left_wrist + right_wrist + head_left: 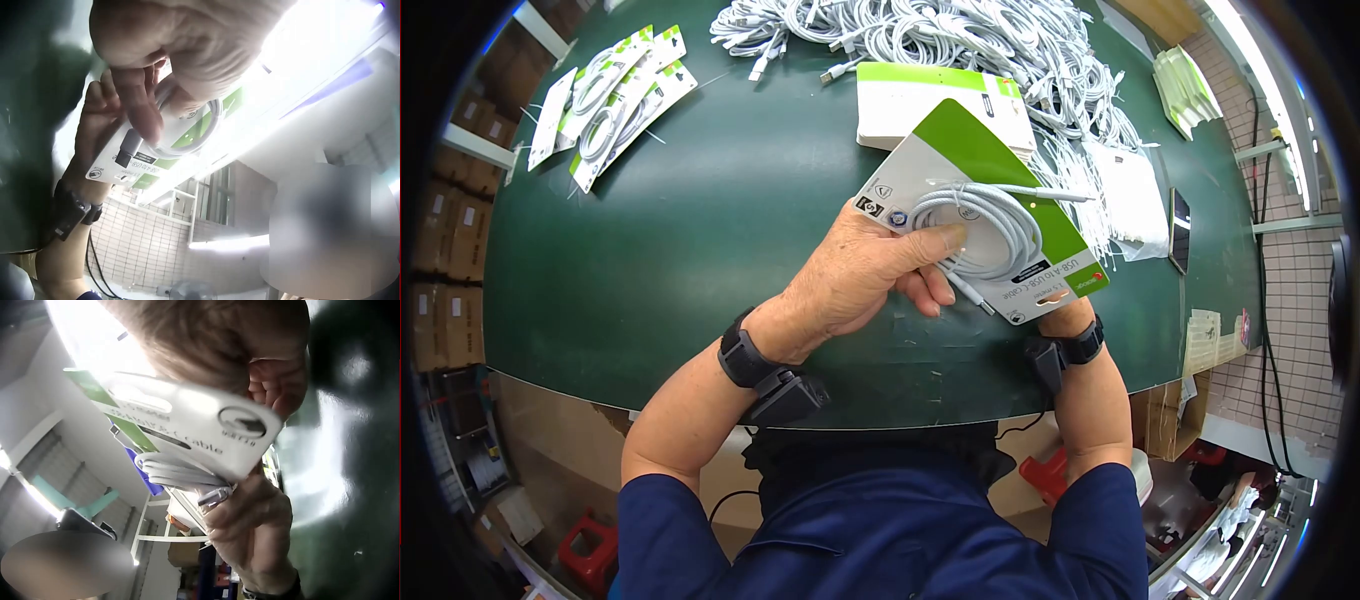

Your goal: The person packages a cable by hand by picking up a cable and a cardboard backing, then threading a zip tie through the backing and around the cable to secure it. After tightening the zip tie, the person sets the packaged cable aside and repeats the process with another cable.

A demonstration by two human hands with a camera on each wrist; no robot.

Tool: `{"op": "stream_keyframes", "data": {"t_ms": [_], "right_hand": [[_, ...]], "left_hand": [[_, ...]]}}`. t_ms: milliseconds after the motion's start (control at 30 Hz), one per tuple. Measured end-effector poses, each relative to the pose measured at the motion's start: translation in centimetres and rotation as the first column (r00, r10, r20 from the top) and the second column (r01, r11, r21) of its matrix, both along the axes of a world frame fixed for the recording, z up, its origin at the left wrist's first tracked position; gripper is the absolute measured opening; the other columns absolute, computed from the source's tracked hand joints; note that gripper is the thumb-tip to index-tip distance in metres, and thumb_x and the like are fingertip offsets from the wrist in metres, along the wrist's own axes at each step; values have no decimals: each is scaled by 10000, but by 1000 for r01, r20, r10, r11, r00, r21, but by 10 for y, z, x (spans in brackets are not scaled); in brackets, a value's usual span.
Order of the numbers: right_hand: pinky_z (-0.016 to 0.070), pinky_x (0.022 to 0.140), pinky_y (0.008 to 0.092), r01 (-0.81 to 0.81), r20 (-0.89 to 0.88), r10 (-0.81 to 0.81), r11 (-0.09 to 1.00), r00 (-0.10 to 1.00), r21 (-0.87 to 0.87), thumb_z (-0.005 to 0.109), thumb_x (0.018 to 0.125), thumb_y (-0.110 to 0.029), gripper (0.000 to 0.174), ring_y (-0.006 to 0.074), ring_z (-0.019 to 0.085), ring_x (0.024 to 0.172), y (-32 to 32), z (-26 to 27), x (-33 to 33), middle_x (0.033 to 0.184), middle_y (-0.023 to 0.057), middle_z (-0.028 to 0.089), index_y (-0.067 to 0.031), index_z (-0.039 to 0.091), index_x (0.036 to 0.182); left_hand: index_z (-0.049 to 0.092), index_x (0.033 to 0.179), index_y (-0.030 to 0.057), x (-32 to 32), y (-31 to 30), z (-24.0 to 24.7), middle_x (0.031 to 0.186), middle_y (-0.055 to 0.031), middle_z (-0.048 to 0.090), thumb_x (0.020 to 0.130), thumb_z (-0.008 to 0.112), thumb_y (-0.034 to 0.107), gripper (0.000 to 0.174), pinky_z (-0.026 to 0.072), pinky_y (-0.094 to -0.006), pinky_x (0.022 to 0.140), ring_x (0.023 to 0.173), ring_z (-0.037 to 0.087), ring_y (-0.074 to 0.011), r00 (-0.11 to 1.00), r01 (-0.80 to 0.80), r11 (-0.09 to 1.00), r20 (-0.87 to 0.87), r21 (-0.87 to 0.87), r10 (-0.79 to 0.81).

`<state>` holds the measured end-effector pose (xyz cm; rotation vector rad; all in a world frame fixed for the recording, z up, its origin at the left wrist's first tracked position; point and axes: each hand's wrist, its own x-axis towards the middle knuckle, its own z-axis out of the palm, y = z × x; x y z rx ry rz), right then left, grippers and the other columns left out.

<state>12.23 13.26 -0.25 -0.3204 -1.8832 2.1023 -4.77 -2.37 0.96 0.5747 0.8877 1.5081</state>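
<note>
My left hand point(855, 262) grips a white and green printed card point(960, 140), its thumb over a coiled white USB-A to USB-C cable point(1025, 235) lying on the card's face. Both cable ends stick out from the coil, one past the card's right edge. Behind the lower right corner is my right hand point(1065, 318), mostly covered by the card in the head view. The right wrist view shows its curled fingers point(275, 384) behind the card near the hang slot; I cannot tell whether they grip anything.
A stack of cards point(885, 105) lies beyond the held card, before a large pile of white cables point(970, 30). Carded cables point(605, 125) lie at the left of the green table point(700, 220). At the right are a phone point(1179, 230), a white bag point(1135, 200) and green-white cards point(1183, 90).
</note>
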Motion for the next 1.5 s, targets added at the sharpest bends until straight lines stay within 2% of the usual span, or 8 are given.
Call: {"op": "stream_keyframes", "data": {"t_ms": [233,433,500,567,667,767,1167,1500], "right_hand": [[549,700,232,3,-1,-3,1000,1000,14,681,1022,-220,228,67,653,810,2,0,-2,948,39,706,-11,662,1108],[547,697,229,-1,-4,1,1000,1000,2,685,1020,-227,231,63,652,811,10,-6,-6,948,37,705,-13,661,1104],[547,696,228,-3,5,4,1000,1000,-16,686,1020,-230,233,62,651,812,14,-10,-10,947,37,705,-13,661,1102],[542,702,218,20,128,-1,990,992,-142,706,1012,-261,249,56,651,820,17,-8,-14,952,24,705,-24,649,1064],[541,712,213,26,60,-18,989,998,-143,713,1008,-256,238,49,649,834,5,3,-13,960,21,706,-32,640,1042],[542,728,219,10,118,-1,997,993,-77,726,1001,-256,245,48,641,840,13,-4,-13,970,24,704,-33,635,1046],[532,716,204,37,87,-21,982,996,-185,721,1005,-248,230,44,633,824,8,-2,-11,951,14,694,-41,622,1020],[551,727,220,52,39,-43,968,998,-247,740,990,-257,288,58,655,860,3,-4,-14,1002,55,719,-14,628,1097]], "left_hand": [[612,1270,-84,-1,2,-4,1077,-176,716,954,714,90,374,667,-331,716,809,753,-224,998,-1,1000,-70,-19,0],[619,1270,-90,-1,3,-5,1115,-191,725,970,678,40,332,662,-329,763,870,766,-251,992,36,999,-119,-29,-39],[628,1255,-91,0,3,-4,1088,-186,733,975,671,32,308,661,-327,762,870,766,-249,982,67,997,-174,-40,-73],[645,1230,-87,1,3,-5,1042,-176,741,975,677,38,286,659,-319,752,847,764,-233,966,98,995,-236,-27,-102],[647,1223,-83,-2,2,-3,1026,-166,741,977,685,55,285,657,-310,725,819,759,-221,951,134,979,-259,-152,-170],[642,1227,-81,-6,2,-2,1027,-168,736,979,690,74,296,657,-301,696,800,755,-215,948,178,967,-232,-182,-218],[616,1265,-89,-6,3,-7,1109,-209,722,984,684,87,338,665,-304,712,883,768,-255,974,138,976,-155,-166,-164],[643,1216,-77,-13,2,2,979,-164,744,964,701,89,308,636,-283,632,726,747,-190,949,164,971,-242,-173,-204]]}}
